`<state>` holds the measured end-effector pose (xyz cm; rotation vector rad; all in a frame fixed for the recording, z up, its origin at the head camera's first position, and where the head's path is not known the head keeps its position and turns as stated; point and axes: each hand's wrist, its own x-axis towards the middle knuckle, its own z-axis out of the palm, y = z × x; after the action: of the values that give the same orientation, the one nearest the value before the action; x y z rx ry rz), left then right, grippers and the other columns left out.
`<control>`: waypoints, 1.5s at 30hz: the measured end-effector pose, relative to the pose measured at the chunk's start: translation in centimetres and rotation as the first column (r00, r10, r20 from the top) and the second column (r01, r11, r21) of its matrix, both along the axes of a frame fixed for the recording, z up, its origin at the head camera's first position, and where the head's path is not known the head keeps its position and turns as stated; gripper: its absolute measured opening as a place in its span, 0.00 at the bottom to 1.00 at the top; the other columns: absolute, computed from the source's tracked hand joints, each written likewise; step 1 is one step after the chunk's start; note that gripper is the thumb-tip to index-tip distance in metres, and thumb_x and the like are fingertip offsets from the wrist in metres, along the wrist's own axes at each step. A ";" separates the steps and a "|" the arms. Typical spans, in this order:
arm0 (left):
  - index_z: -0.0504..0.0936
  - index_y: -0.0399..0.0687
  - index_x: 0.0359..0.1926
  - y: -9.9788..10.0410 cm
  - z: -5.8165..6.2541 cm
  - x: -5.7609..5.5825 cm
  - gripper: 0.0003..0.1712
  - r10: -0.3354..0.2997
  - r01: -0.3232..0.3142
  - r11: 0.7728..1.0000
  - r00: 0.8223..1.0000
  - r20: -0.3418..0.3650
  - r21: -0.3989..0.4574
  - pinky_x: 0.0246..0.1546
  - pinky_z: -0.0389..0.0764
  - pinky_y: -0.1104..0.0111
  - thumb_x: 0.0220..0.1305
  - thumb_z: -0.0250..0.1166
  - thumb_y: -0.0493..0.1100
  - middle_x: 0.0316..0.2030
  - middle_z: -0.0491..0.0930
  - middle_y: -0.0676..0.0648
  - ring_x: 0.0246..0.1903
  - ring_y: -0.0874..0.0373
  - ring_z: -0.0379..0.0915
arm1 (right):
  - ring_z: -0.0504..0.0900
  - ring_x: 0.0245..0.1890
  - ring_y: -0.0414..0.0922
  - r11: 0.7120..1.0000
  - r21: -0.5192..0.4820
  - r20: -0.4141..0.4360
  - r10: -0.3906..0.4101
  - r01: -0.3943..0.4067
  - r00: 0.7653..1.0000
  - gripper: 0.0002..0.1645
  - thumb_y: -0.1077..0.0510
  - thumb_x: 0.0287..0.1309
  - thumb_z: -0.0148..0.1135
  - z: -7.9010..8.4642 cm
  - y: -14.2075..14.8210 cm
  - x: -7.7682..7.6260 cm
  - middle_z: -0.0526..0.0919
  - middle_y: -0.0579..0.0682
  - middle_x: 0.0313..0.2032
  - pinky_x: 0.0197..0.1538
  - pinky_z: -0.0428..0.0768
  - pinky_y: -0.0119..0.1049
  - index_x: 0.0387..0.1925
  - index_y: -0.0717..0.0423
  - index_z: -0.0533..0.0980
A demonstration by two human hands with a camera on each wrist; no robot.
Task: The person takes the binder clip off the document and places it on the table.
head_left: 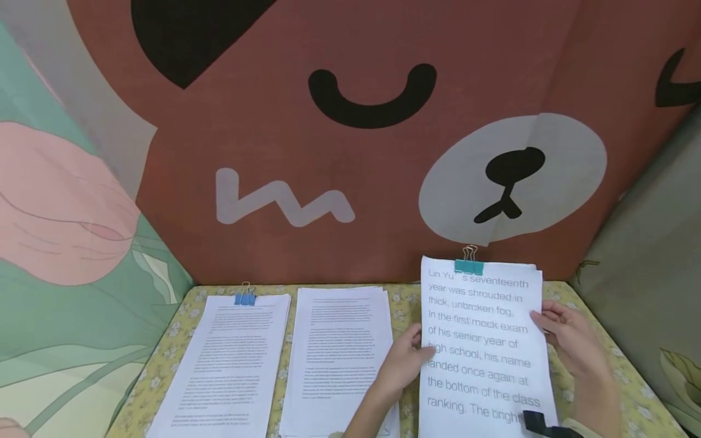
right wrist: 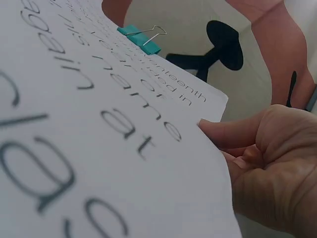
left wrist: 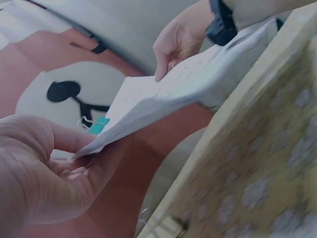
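A stack of printed paper (head_left: 482,359) with large text is held up over the right part of the table. A teal binder clip (head_left: 469,266) grips its top edge; the same clip shows in the right wrist view (right wrist: 140,39). My left hand (head_left: 404,359) pinches the stack's left edge, thumb on the front and fingers behind. On the opposite edge my right hand (head_left: 575,334) pinches the paper likewise, its thumb (right wrist: 233,131) lying on the printed side. In the left wrist view the stack (left wrist: 163,94) is seen edge-on, raised off the table and slightly bowed.
A paper stack (head_left: 224,365) with a blue binder clip (head_left: 245,299) lies at the left. Beside it, in the middle, another stack (head_left: 342,353) of small print lies without a visible clip. The floral tablecloth (head_left: 290,359) covers the table, and a bear-patterned curtain (head_left: 383,243) stands behind.
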<state>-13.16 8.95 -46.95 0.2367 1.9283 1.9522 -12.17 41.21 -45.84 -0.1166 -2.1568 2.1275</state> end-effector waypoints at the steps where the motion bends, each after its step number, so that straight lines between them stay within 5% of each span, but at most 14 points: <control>1: 0.77 0.46 0.66 -0.5 0.0 -0.2 0.25 -0.001 0.001 1.000 1.000 0.001 0.004 0.59 0.76 0.50 0.69 0.62 0.38 0.45 0.86 0.52 0.44 0.57 0.83 | 0.87 0.33 0.40 1.000 -0.019 -0.009 0.016 -0.017 1.000 0.07 0.64 0.75 0.57 0.1 -0.6 -0.2 0.87 0.43 0.35 0.33 0.84 0.32 0.44 0.49 0.79; 5: 0.79 0.48 0.65 -2.7 0.1 -0.9 0.21 0.015 -0.015 1.000 1.000 0.017 0.010 0.54 0.78 0.56 0.73 0.60 0.41 0.41 0.86 0.52 0.43 0.56 0.83 | 0.87 0.34 0.41 0.998 -0.039 -0.009 0.054 -0.055 0.998 0.06 0.65 0.74 0.58 0.6 -3.1 -1.1 0.87 0.44 0.36 0.34 0.84 0.32 0.45 0.52 0.78; 13: 0.75 0.48 0.70 -6.6 0.3 -1.9 0.24 0.051 -0.051 0.999 0.999 0.007 -0.008 0.63 0.74 0.53 0.75 0.57 0.43 0.45 0.86 0.51 0.48 0.57 0.82 | 0.87 0.35 0.41 0.996 0.007 0.042 0.090 -0.090 0.995 0.11 0.66 0.75 0.55 0.5 -7.8 -2.7 0.86 0.46 0.36 0.34 0.84 0.33 0.51 0.72 0.70; 18: 0.73 0.46 0.72 -9.1 -0.3 -2.1 0.27 0.069 -0.069 0.996 0.998 -0.007 -0.051 0.68 0.70 0.50 0.76 0.57 0.44 0.51 0.85 0.51 0.56 0.55 0.80 | 0.86 0.35 0.41 0.992 0.057 0.093 0.108 -0.114 0.990 0.16 0.65 0.76 0.54 0.3 -10.6 -3.4 0.84 0.47 0.37 0.36 0.84 0.34 0.55 0.76 0.67; 25: 0.71 0.48 0.74 -12.1 -1.6 -1.8 0.27 0.171 -0.169 0.984 0.985 0.034 -0.056 0.70 0.66 0.46 0.77 0.54 0.44 0.54 0.85 0.49 0.59 0.52 0.79 | 0.85 0.37 0.43 0.978 0.018 0.130 0.206 -0.210 0.970 0.17 0.65 0.74 0.57 -0.3 -13.9 -4.0 0.84 0.51 0.38 0.39 0.83 0.36 0.56 0.75 0.69; 35: 0.70 0.45 0.73 -13.6 -1.7 -1.7 0.26 0.205 -0.202 0.977 0.978 0.044 -0.061 0.69 0.68 0.48 0.79 0.52 0.45 0.53 0.85 0.48 0.59 0.53 0.79 | 0.86 0.38 0.44 0.967 0.025 0.158 0.247 -0.254 0.956 0.21 0.60 0.75 0.59 0.0 -14.9 -4.2 0.86 0.50 0.39 0.42 0.84 0.39 0.57 0.74 0.70; 41: 0.71 0.46 0.73 -13.9 -1.6 -1.7 0.25 0.175 -0.175 0.985 0.983 0.057 -0.012 0.69 0.69 0.49 0.78 0.52 0.42 0.54 0.85 0.48 0.58 0.53 0.79 | 0.86 0.42 0.43 0.972 0.060 0.079 0.220 -0.225 0.972 0.29 0.54 0.79 0.54 1.0 -13.7 -4.1 0.85 0.49 0.44 0.46 0.86 0.39 0.64 0.76 0.66; 45: 0.71 0.46 0.72 -14.1 -1.6 -1.7 0.25 0.175 -0.175 0.985 0.983 0.056 0.000 0.70 0.66 0.48 0.78 0.53 0.42 0.55 0.85 0.47 0.60 0.53 0.78 | 0.86 0.45 0.41 0.967 0.170 0.002 0.192 -0.190 0.981 0.30 0.51 0.79 0.53 2.4 -13.4 -5.0 0.83 0.57 0.49 0.48 0.86 0.39 0.64 0.75 0.66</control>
<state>-14.86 -5.15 -48.57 0.0130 1.9670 2.0499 -17.15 27.82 -43.42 0.1260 -2.4177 2.0164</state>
